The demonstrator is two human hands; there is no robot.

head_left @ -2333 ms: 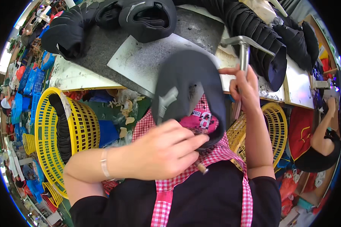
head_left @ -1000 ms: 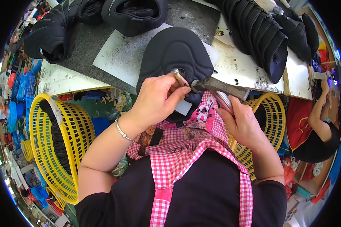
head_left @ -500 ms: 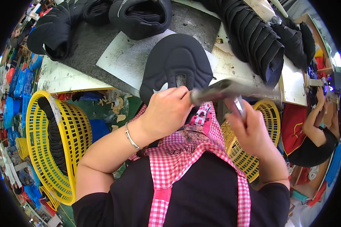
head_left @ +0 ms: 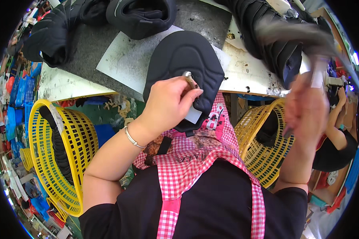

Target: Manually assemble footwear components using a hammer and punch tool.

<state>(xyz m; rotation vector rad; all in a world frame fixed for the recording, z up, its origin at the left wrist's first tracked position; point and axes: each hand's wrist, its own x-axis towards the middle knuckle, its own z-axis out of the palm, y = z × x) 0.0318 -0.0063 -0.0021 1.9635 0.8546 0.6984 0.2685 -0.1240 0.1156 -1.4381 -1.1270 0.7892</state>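
A black padded piece with stitched contours lies at the table's near edge, its lower end hanging over my apron. Pinched in my left hand is a short metal punch, held against the middle of this piece. My right hand, blurred by motion, grips the handle of a hammer raised to the right. Its head is smeared over the stacked pieces behind. On the padded piece below my left fingers shows a pale rectangular patch.
Black padded pieces stand at the back left; a nested row lies back right. Under the padded piece is a white board on a dark mat. Yellow baskets flank me, left and right. A co-worker's arm shows far right.
The hammer and my right hand have swung up and to the right, away from my left hand. My left hand has shifted slightly, and the punch now shows on the padded piece.
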